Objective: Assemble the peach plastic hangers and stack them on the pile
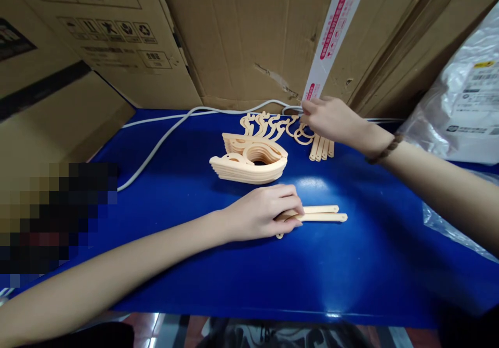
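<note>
My left hand (263,213) rests low over the blue table with its fingers closed on cream plastic strips (325,217). Two long strip ends stick out to the right, and a small holed end shows below the fingers; the rest is covered by my hand. Farther back, my right hand (337,121) reaches over cream ring-shaped pieces (302,141), its fingers curled together. What they hold, if anything, is hidden. Beside it lie several flat strips (322,149) in a row. Cream hook-shaped pieces (267,125) lie to the left, behind a stack of curved hanger arms (249,172).
Cardboard boxes (241,41) wall off the back and left of the blue table (187,280). A white cable (156,150) runs along the rear and down the left side. Clear plastic packaging (460,98) stands at the right.
</note>
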`<state>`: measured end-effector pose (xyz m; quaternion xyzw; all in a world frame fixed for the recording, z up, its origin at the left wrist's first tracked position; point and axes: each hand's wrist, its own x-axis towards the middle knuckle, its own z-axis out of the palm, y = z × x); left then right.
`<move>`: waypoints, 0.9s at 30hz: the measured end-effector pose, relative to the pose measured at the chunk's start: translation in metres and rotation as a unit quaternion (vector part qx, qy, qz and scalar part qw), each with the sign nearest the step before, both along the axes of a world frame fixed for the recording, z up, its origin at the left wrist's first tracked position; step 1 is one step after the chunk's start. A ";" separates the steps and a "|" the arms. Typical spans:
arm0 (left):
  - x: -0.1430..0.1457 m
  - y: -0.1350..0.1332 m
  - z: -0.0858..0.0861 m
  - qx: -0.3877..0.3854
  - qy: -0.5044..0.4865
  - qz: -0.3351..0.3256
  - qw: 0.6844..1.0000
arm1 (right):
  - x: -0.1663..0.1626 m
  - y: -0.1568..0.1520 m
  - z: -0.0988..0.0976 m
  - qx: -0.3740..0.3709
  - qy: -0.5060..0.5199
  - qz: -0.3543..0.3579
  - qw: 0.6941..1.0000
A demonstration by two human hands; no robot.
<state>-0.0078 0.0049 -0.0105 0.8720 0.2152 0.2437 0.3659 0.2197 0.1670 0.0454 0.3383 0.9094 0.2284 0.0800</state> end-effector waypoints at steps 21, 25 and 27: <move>0.017 -0.015 0.004 0.301 0.135 0.012 0.944 | 0.013 0.011 0.017 -0.032 0.057 0.140 0.988; 0.025 -0.019 0.005 0.313 0.144 -0.008 0.939 | 0.019 -0.016 0.030 -0.045 0.164 0.124 0.978; 0.030 -0.021 0.004 0.338 0.143 -0.003 0.930 | 0.020 -0.040 0.027 -0.022 0.226 0.108 0.968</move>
